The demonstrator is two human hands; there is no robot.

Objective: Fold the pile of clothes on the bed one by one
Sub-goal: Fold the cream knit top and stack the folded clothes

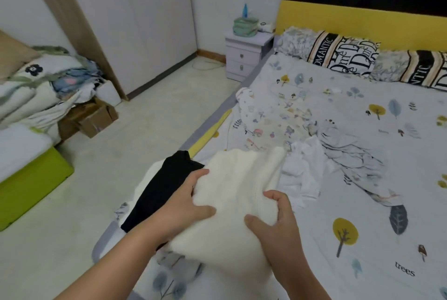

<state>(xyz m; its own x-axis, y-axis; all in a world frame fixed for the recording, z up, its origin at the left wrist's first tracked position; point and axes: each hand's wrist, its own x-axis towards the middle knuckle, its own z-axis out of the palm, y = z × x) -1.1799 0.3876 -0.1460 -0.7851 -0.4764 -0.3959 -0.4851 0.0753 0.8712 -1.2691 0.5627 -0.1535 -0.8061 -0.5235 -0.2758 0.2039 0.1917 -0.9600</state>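
Note:
A folded cream knit garment [238,193] is held over the near left edge of the bed [362,178]. My left hand [191,203] grips its left side, thumb on top. My right hand [273,222] pinches its near right edge. Under and left of it lies a black garment [164,186] on a small stack at the bed's edge. A crumpled white garment [304,169] and a patterned cloth [271,120] lie farther in on the tree-print sheet.
Two lettered pillows [343,54] rest against the yellow headboard [362,23]. A white nightstand [244,55] stands by the bed's far left corner. Across the tiled floor [145,130] are a wardrobe [135,21], a cardboard box [92,118] and heaped bedding [36,86].

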